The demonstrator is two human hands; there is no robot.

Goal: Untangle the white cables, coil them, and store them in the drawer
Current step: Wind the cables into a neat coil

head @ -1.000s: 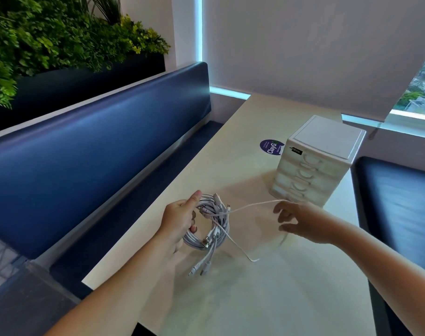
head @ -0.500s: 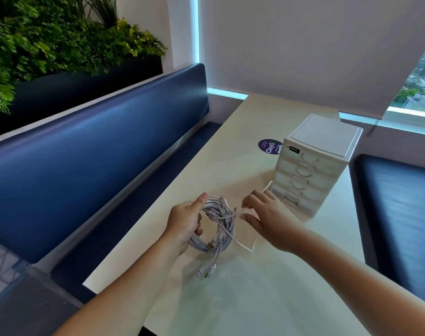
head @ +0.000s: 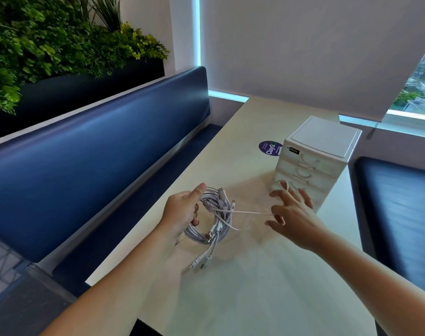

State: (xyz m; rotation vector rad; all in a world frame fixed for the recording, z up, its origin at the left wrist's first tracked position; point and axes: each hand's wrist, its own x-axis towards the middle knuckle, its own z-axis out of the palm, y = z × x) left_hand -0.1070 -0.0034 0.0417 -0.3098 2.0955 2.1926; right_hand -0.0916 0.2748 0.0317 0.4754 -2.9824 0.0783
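Pale table [head: 255,287] under the 2 hands; blue bench [head: 97,154] left of left hand [head: 182,212]; white drawer unit [head: 325,141], visible drawers closed, just beyond right hand [head: 293,219]; left hand grips coil of white cables [head: 213,229], thumb on top, fingers through middle, plug ends trailing below hand toward person; right hand apart from left, fingers spread, thumb and forefinger pinching thin strand [head: 250,212] stretched from coil; round purple sticker [head: 269,149] beyond both hands, beside drawer unit
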